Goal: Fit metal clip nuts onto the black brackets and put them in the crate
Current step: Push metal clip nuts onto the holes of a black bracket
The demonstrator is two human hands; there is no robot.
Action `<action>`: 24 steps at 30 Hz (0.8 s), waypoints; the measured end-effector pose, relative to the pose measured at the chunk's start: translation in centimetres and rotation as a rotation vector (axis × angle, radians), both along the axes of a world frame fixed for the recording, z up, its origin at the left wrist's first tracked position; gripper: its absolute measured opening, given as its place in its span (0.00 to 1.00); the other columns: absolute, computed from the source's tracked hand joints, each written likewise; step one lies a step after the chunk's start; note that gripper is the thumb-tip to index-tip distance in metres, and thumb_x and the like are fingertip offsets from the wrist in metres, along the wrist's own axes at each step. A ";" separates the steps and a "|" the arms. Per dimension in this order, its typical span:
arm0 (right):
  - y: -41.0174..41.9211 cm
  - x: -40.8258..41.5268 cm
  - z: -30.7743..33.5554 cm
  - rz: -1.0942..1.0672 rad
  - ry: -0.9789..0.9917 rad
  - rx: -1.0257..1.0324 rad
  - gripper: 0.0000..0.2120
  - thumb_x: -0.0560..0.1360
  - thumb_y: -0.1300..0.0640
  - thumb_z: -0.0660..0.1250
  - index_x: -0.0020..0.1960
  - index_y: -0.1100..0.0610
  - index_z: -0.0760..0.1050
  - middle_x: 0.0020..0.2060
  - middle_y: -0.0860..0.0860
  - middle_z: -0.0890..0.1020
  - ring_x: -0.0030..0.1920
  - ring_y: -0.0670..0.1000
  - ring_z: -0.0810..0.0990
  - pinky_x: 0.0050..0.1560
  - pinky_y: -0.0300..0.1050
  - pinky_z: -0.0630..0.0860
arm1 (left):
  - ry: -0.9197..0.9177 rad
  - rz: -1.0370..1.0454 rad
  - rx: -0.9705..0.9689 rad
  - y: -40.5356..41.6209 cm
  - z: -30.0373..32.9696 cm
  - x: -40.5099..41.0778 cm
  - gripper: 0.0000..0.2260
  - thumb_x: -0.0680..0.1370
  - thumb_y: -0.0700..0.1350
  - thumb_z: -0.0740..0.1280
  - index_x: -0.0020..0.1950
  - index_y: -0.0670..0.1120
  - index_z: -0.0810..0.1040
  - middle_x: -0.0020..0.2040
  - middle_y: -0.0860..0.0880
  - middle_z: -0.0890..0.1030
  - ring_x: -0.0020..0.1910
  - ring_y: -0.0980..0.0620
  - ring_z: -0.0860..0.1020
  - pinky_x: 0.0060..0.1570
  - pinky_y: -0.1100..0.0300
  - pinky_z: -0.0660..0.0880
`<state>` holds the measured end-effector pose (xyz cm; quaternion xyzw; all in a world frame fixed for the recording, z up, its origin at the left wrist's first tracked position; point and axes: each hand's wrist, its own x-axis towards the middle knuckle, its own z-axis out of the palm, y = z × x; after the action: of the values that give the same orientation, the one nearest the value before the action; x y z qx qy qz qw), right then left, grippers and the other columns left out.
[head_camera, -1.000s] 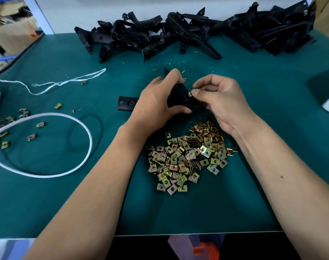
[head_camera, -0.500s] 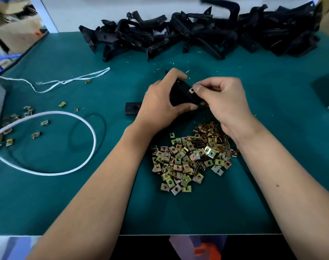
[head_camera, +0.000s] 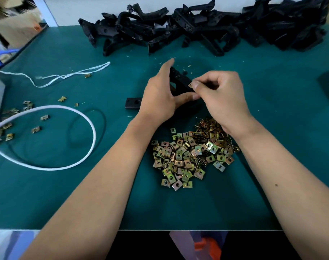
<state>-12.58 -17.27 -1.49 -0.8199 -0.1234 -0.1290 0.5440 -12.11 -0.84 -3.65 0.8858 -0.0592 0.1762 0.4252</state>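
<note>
Black and angular, the bracket (head_camera: pixel 179 85) is sitting just beyond the nut pile (head_camera: pixel 192 154), with the left hand (head_camera: pixel 161 98) curling around it, thumb underneath. The right hand (head_camera: pixel 221 96) is pinching a small square brassy nut (head_camera: pixel 190 85) against the bracket's edge with fingers bent. Flat, shiny, punched-through squares are making up the pile on the green mat (head_camera: pixel 272 166). Far beyond the pile, a jumbled heap of brackets (head_camera: pixel 206 29) is lying along the mat's back. Left of the pile, a white cord (head_camera: pixel 81 119) is looping around scattered nuts (head_camera: pixel 36 130).
</note>
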 end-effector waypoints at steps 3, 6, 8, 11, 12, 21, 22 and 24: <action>0.0 -0.2 -0.1 0.033 0.045 0.058 0.07 0.77 0.53 0.71 0.41 0.47 0.84 0.34 0.40 0.85 0.39 0.37 0.82 0.45 0.32 0.75 | 0.004 0.023 0.011 -0.1 -0.1 0.1 0.49 0.67 0.63 0.79 0.80 0.45 0.63 0.70 0.46 0.77 0.68 0.49 0.74 0.60 0.65 0.66; -0.2 -0.4 0.2 0.066 0.085 0.073 0.08 0.79 0.51 0.70 0.42 0.49 0.84 0.33 0.43 0.84 0.39 0.38 0.81 0.48 0.39 0.76 | 0.009 0.035 0.028 -0.1 -0.1 0.3 0.50 0.66 0.64 0.79 0.80 0.45 0.63 0.69 0.47 0.78 0.68 0.49 0.75 0.61 0.64 0.67; -0.6 -0.4 0.5 0.101 0.150 0.060 0.07 0.80 0.50 0.70 0.45 0.49 0.84 0.36 0.44 0.86 0.44 0.40 0.83 0.51 0.43 0.78 | 0.019 0.045 0.027 -0.1 -0.2 0.4 0.49 0.66 0.65 0.79 0.80 0.45 0.63 0.71 0.46 0.77 0.69 0.49 0.74 0.62 0.64 0.66; -0.9 -0.3 0.7 0.096 0.171 -0.037 0.05 0.80 0.50 0.70 0.53 0.47 0.84 0.44 0.45 0.87 0.50 0.41 0.83 0.55 0.42 0.79 | 0.038 0.098 0.007 0.4 0.1 0.8 0.50 0.68 0.65 0.78 0.81 0.44 0.62 0.73 0.45 0.74 0.71 0.47 0.72 0.64 0.63 0.66; -0.8 -0.2 0.7 0.045 0.094 -0.125 0.07 0.79 0.50 0.71 0.56 0.50 0.83 0.45 0.44 0.85 0.49 0.41 0.82 0.54 0.38 0.78 | 0.039 0.127 0.002 0.7 0.2 0.9 0.50 0.68 0.66 0.78 0.81 0.44 0.62 0.73 0.46 0.74 0.71 0.48 0.72 0.65 0.64 0.66; 0.9 -1.8 1.4 0.626 0.012 -0.711 0.05 0.73 0.49 0.78 0.47 0.45 0.84 0.45 0.41 0.79 0.51 0.43 0.77 0.55 0.41 0.71 | 0.064 0.220 -0.115 3.1 0.4 0.9 0.46 0.74 0.61 0.74 0.83 0.44 0.55 0.67 0.50 0.76 0.66 0.52 0.73 0.66 0.61 0.67; 1.0 -1.9 1.4 0.645 0.036 -0.697 0.05 0.73 0.50 0.78 0.46 0.45 0.83 0.45 0.41 0.80 0.50 0.42 0.78 0.56 0.41 0.72 | 0.066 0.220 -0.117 3.1 0.4 0.8 0.47 0.74 0.60 0.75 0.83 0.44 0.54 0.64 0.51 0.76 0.65 0.52 0.73 0.65 0.61 0.68; 0.9 -1.9 1.4 0.653 0.071 -0.651 0.07 0.73 0.52 0.78 0.44 0.44 0.81 0.42 0.40 0.82 0.47 0.38 0.80 0.52 0.38 0.73 | 0.073 0.214 -0.138 3.1 0.6 0.8 0.49 0.72 0.59 0.77 0.82 0.44 0.54 0.64 0.49 0.77 0.65 0.51 0.74 0.67 0.58 0.69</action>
<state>-14.51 -16.39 -0.13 -0.8701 -0.3905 0.1228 0.2744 -11.32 2.28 -3.03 0.8615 0.0635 0.1919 0.4657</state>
